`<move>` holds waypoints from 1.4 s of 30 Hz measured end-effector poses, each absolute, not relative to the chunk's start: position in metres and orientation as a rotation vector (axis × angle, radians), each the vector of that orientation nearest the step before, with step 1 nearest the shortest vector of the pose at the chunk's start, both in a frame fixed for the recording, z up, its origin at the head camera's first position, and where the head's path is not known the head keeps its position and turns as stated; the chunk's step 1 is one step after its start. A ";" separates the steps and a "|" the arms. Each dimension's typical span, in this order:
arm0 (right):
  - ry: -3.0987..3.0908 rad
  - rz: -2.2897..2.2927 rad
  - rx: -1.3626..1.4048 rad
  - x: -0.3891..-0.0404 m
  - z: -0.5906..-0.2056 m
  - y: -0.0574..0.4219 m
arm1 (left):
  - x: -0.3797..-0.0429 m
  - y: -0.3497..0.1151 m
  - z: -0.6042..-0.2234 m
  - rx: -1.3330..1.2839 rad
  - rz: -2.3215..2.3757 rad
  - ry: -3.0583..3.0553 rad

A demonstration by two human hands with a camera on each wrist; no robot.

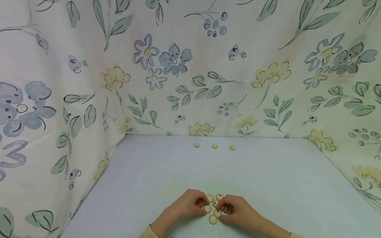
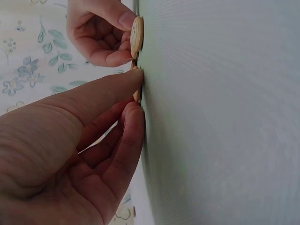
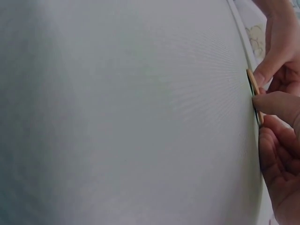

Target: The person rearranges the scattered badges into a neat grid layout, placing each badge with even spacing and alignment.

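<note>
Several small round tan discs with faces drawn on them lie in a close cluster on the table. My left hand (image 1: 191, 203) pinches the disc (image 1: 207, 209) on the cluster's left side between thumb and fingers. From the other side my right hand (image 1: 236, 211) grips a disc (image 1: 217, 213) at its edge. Just below that one lies another disc (image 1: 212, 219), close to the right thumb. Behind the fingertips are more discs (image 1: 210, 198), partly touching one another. In the left wrist view, the left hand (image 2: 93, 136) covers most of its disc.
Three similar discs, among them a middle one (image 1: 214, 146), lie in a spaced row near the far edge of the pale table (image 1: 166, 168). A floral curtain (image 1: 190, 99) hangs behind the table and along both sides.
</note>
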State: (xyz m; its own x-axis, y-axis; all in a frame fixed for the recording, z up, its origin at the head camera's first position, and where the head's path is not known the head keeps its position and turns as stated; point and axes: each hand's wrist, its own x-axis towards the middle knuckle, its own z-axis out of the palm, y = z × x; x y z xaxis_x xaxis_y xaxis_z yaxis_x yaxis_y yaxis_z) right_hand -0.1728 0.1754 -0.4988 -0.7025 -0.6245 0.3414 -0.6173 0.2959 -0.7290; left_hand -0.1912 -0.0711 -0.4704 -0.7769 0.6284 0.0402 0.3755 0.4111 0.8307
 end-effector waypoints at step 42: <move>2.615 -1.340 -0.810 -0.219 -0.475 0.182 | -0.192 -0.072 -0.472 0.863 1.296 2.387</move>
